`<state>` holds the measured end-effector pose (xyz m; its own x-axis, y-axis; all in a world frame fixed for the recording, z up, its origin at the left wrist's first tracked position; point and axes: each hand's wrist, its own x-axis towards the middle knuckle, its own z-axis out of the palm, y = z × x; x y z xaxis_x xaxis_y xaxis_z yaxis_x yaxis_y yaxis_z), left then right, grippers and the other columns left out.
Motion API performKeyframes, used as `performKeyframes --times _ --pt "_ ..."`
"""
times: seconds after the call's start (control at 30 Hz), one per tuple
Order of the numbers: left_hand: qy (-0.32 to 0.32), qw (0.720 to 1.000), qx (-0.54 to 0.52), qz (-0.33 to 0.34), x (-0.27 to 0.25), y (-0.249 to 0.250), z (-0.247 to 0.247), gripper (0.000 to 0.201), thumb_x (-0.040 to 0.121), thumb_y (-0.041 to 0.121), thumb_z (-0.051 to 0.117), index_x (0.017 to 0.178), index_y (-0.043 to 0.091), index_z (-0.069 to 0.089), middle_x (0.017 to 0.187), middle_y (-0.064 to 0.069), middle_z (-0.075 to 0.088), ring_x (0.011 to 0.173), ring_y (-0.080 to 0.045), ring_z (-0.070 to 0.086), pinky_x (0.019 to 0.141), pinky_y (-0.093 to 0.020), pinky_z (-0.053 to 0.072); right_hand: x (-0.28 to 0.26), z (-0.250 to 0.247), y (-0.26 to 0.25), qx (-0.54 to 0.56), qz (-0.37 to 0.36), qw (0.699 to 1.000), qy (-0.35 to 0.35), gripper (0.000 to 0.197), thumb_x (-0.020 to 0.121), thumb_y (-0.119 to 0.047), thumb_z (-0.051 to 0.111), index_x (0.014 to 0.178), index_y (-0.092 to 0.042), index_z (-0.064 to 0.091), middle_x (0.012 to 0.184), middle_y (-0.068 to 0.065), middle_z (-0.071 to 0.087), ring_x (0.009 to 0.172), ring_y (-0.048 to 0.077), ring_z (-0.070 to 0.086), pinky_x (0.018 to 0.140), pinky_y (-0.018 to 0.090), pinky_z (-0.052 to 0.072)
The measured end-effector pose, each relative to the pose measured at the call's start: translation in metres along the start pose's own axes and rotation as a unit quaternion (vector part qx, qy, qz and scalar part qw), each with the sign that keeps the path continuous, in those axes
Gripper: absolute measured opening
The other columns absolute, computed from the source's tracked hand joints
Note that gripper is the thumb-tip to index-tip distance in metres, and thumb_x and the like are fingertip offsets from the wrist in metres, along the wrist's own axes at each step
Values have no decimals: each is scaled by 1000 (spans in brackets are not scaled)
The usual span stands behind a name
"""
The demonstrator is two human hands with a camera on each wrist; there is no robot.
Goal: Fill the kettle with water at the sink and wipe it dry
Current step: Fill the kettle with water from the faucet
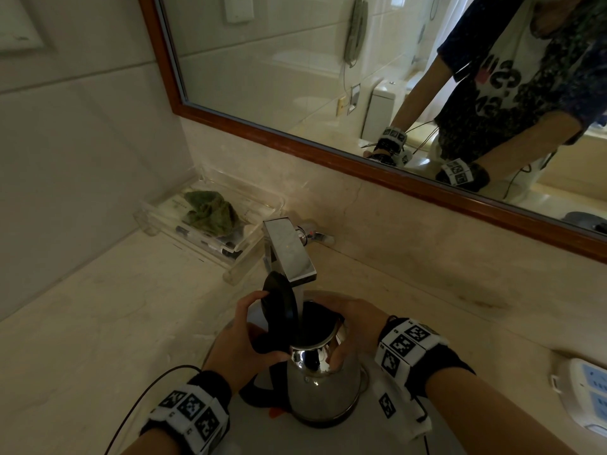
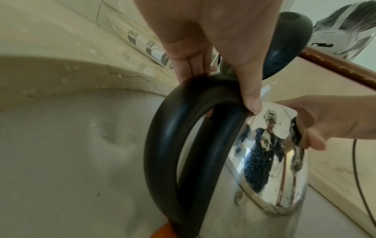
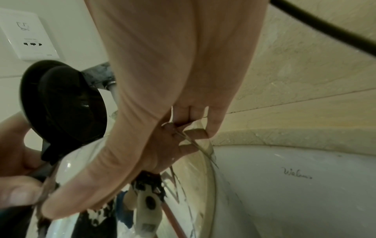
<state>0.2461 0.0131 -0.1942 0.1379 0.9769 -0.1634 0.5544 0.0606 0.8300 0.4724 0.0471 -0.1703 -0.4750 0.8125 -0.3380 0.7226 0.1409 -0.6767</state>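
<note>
I hold the shiny stainless-steel kettle with the black looped handle [image 1: 323, 385] upright in the pale sink basin [image 2: 61, 153], its open mouth right under the square chrome tap [image 1: 289, 254], and a stream of water runs straight down into it. My left hand [image 1: 243, 339] is curled round the top of the handle, with the round black lid [image 1: 279, 303] standing tipped up beside my fingers [image 2: 191, 64]. My right hand [image 1: 353, 323] cups the far side of the steel body near the rim, fingers bent against the metal to steady it.

What the next move turns on, I judge, is the crumpled green cloth [image 1: 210, 211]: it lies in the clear plastic tray [image 1: 236, 257] on the beige marble surface [image 1: 98, 323], behind and to the left of the tap, so my left hand is nearer to it, though that hand carries the kettle. The tap spout overhangs the mouth closely, so I should draw the kettle towards me before lifting. The surface to the left looks open enough to set it down; a white power strip [image 1: 581, 395] lies on the right, best kept away from drips
</note>
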Motion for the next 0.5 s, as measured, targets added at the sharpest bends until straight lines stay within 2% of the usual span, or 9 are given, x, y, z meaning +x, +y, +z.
performKeyframes --times 0.13,0.23,0.3,0.4,0.5 --pt "2 1000 2 -2 0 1 0 101 57 19 84 127 39 14 109 -6 64 103 -23 61 93 -40 50 0 0 0 -12 -2 1000 1 104 50 -19 88 135 -46 34 128 -31 35 125 -2 33 107 26 31" --pt "5 1000 2 -1 0 1 -1 100 56 20 85 121 45 13 108 -4 64 101 -22 61 92 -38 50 1 -1 -1 -17 1 1000 -4 103 51 -20 88 135 -45 34 126 -32 33 122 -5 31 105 23 31" --pt "4 1000 3 1 -1 1 -2 100 56 21 85 121 46 12 108 -4 64 102 -22 61 92 -39 50 1 -1 -1 -10 3 1000 -5 103 51 -20 88 136 -43 34 130 -28 35 124 -3 31 109 27 31" --pt "3 1000 4 -1 -1 2 -2 101 56 20 84 129 37 16 109 -5 64 103 -22 61 93 -40 50 1 0 0 -6 3 1000 -2 104 50 -21 89 135 -43 35 140 -19 41 129 2 35 111 31 32" --pt "6 1000 2 0 -3 6 -2 102 57 16 84 134 28 18 108 -5 64 101 -22 62 93 -41 50 1 0 1 -5 0 1000 4 101 50 -24 89 134 -45 36 139 -17 44 128 6 40 108 30 36"
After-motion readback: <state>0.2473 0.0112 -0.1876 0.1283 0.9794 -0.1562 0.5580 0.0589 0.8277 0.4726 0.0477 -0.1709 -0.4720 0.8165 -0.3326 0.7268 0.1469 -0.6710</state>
